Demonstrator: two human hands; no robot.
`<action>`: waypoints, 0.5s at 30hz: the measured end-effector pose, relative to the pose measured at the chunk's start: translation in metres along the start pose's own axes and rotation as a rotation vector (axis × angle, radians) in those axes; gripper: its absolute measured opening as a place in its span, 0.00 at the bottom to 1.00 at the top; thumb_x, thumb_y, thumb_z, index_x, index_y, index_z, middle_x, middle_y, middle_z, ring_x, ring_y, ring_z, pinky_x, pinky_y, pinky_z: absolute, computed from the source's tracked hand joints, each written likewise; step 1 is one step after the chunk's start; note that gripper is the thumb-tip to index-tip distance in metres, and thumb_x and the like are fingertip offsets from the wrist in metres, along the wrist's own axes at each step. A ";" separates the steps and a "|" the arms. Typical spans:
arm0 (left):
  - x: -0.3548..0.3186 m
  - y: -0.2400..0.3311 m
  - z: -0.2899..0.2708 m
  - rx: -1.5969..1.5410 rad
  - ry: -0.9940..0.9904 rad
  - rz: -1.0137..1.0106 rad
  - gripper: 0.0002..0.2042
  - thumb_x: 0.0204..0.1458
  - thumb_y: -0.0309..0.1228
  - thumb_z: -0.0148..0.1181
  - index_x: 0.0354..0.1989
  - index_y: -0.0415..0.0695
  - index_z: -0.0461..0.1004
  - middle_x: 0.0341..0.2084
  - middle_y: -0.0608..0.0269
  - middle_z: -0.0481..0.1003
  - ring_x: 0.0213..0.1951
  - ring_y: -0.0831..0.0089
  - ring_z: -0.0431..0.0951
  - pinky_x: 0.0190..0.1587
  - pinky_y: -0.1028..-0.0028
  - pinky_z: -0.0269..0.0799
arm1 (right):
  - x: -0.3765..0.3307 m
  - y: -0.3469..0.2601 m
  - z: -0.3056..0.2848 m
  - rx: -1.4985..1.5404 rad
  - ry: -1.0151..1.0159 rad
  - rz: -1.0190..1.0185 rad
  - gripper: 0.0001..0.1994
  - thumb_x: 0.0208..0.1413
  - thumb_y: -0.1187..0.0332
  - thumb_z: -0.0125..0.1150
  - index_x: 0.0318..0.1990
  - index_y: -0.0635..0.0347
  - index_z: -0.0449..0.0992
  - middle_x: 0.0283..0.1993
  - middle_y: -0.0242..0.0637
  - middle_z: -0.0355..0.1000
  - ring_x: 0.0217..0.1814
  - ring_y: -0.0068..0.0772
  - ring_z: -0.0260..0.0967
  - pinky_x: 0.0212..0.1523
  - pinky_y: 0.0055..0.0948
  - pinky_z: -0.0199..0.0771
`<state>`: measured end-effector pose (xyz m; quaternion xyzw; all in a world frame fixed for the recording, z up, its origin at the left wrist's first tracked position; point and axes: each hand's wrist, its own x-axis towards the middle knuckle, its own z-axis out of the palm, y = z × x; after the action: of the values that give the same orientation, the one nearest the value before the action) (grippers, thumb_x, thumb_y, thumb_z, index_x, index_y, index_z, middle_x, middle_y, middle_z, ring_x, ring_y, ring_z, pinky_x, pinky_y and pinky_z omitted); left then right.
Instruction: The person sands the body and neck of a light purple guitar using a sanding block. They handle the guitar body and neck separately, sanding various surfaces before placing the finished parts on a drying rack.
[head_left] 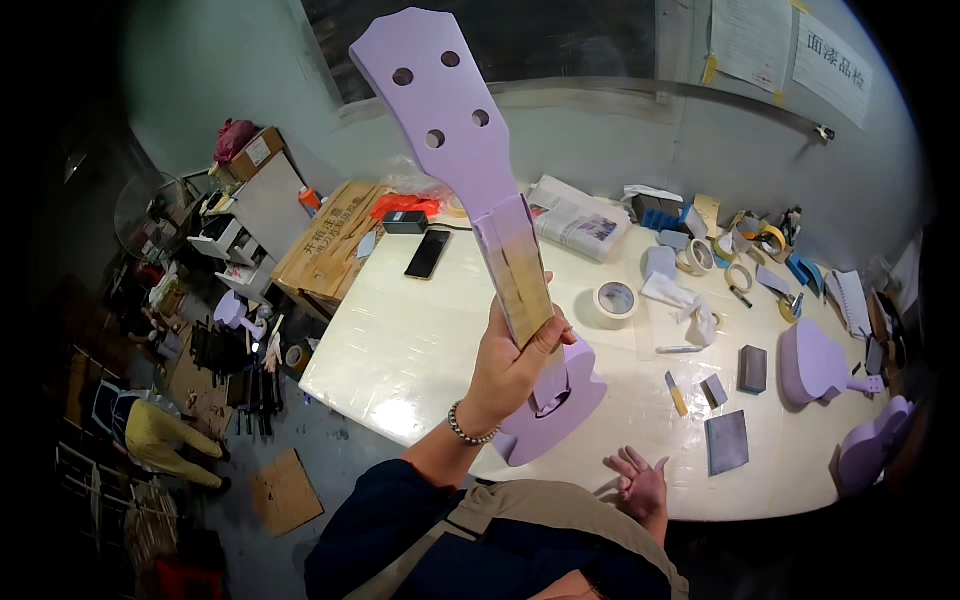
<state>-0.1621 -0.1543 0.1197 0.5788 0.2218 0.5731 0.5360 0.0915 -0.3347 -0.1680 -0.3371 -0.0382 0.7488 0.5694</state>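
Note:
A pale purple ukulele (470, 150) is held up by its neck, tilted, with the headstock far and high and the body (560, 430) low over the table. Several round holes pierce the headstock, and yellowish tape (522, 285) covers the fingerboard. My left hand (510, 360), with a beaded bracelet at the wrist, is wrapped round the neck near the body. Part of the sound hole shows below that hand. My right hand (640, 485) hangs at the table's near edge, fingers apart and holding nothing. Nearest to it lies a dark sandpaper sheet (727, 443).
The white table (400, 345) carries a tape roll (614, 304), a yellow-handled knife (677, 395), a grey block (753, 369), a phone (428, 254) and newspaper (578, 220). Purple ukuleles (812, 362) lie at the right. A cardboard box (325, 240) stands left; a person (165, 435) bends beyond.

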 end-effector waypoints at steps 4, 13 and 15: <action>-0.002 -0.003 0.003 0.012 -0.012 -0.006 0.23 0.59 0.24 0.52 0.61 0.37 0.53 0.31 0.62 0.71 0.36 0.73 0.75 0.45 0.69 0.71 | 0.002 0.003 -0.004 0.010 -0.015 -0.006 0.47 0.53 0.28 0.22 0.68 0.61 0.47 0.57 0.53 0.67 0.27 0.35 0.69 0.20 0.26 0.70; -0.002 -0.007 0.005 0.006 -0.022 -0.021 0.24 0.59 0.25 0.52 0.62 0.37 0.51 0.32 0.61 0.70 0.37 0.73 0.74 0.46 0.70 0.70 | 0.002 0.004 -0.002 0.087 0.004 0.013 0.47 0.54 0.29 0.20 0.68 0.61 0.46 0.54 0.54 0.70 0.26 0.37 0.69 0.19 0.28 0.72; -0.002 -0.006 0.005 0.024 -0.024 -0.023 0.24 0.59 0.26 0.52 0.62 0.36 0.51 0.33 0.62 0.70 0.38 0.73 0.74 0.47 0.70 0.70 | 0.003 0.004 -0.004 0.101 -0.008 0.011 0.45 0.55 0.30 0.21 0.66 0.61 0.49 0.53 0.55 0.70 0.26 0.37 0.70 0.20 0.28 0.73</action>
<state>-0.1559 -0.1564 0.1145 0.5894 0.2289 0.5574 0.5380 0.0899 -0.3349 -0.1741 -0.3049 -0.0007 0.7543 0.5815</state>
